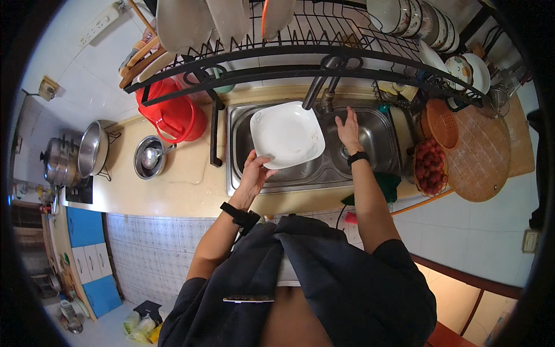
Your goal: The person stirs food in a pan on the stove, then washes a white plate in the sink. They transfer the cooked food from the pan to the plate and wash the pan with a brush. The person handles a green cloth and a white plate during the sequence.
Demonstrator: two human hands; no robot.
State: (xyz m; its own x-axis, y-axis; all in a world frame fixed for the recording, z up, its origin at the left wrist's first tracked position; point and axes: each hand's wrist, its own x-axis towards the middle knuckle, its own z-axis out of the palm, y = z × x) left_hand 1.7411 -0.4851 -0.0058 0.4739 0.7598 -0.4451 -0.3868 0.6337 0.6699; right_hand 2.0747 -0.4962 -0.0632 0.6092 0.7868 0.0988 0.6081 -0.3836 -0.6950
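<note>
My left hand (256,172) grips the near left edge of a white, squarish plate (287,135) with a faint floral pattern. The plate is over the left basin of a stainless steel double sink (277,187). My right hand (348,130) is over the right basin, fingers spread and pointing away from me, with nothing in it. It does not touch the plate. The dark spout of a faucet (313,93) comes down at the plate's far right edge. Black bands are on both wrists.
A black metal dish rack (260,73) with bowls and boards spans above the sink. Left are a red plastic bucket (195,123), a steel bowl (149,173) with a ladle and a steel pot (93,147). Right are a basket of red fruit (430,167) and a round wooden board (481,152).
</note>
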